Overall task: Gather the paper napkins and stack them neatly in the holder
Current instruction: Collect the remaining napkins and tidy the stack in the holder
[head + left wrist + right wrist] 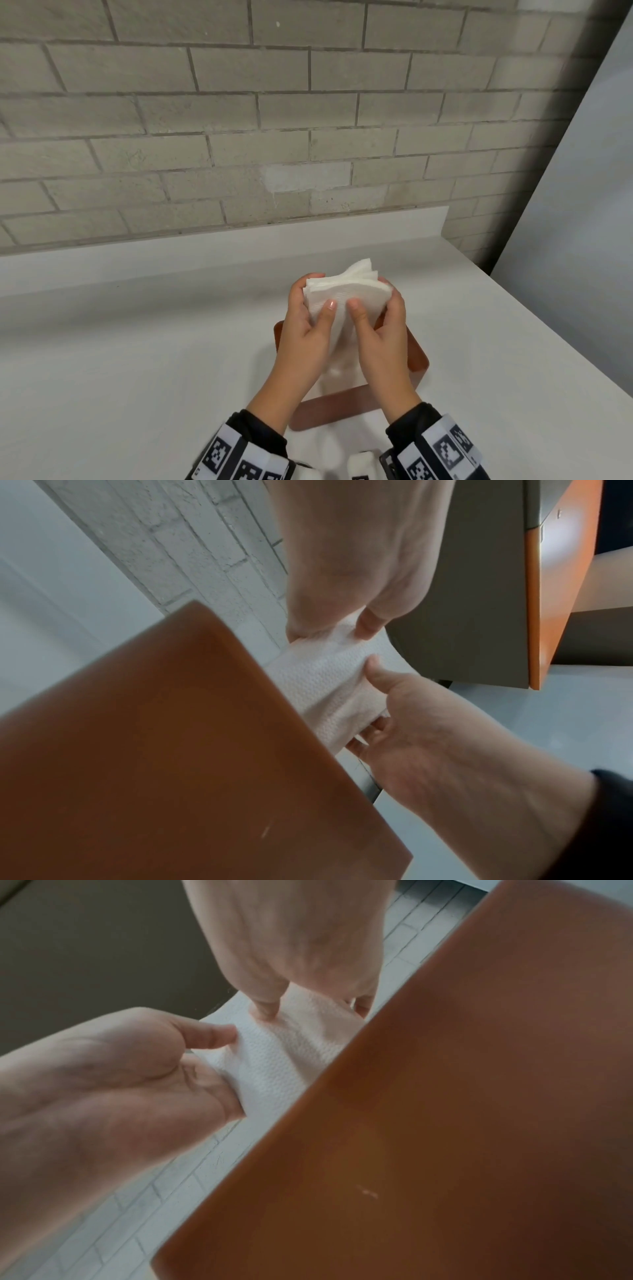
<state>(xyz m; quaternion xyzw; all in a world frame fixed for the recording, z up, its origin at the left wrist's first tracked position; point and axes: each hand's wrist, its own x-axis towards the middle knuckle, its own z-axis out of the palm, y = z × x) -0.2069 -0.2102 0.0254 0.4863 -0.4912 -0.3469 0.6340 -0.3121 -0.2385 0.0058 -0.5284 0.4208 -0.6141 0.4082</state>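
A stack of white paper napkins (346, 294) is held upright in the air between both hands, its top edges fanned slightly. My left hand (313, 318) grips the stack's left side, thumb on the near face. My right hand (376, 329) grips the right side the same way. Directly below stands the rust-brown holder (419, 363) on the white table (137, 342), mostly hidden by my hands. In the left wrist view the napkins (325, 680) sit just past the holder's wall (154, 750). The right wrist view shows the napkins (274, 1064) beside the holder (445, 1123).
A grey brick wall (239, 137) rises behind the table's raised back edge (239, 246). The table's right edge (548, 325) runs diagonally close to the holder. An orange and grey cabinet (548, 588) shows off to the side in the left wrist view.
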